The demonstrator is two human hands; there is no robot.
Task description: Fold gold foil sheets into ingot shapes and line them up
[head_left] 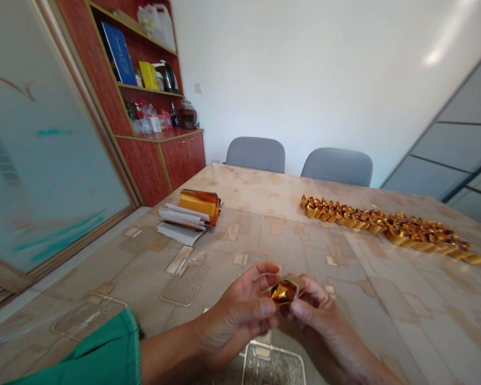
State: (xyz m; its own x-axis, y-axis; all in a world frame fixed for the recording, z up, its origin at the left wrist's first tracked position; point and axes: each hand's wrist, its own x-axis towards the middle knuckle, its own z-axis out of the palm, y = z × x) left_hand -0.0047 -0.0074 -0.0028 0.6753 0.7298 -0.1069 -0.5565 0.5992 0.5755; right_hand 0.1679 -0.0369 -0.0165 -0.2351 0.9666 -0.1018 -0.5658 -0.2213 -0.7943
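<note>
Two-handed fingertip pinch on the gold foil (282, 292), left hand (236, 315) and right hand (316, 315) both closed firmly, held steady above the table (404, 299) for tight, even creases.

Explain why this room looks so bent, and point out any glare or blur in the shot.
In the head view, wide-angle distortion makes the frosted glass panel and wooden cabinet lean sharply; a pale glare streak sits high on the white wall; the gold foil piece between the left hand and right hand glints but looks reasonably sharp.
</note>
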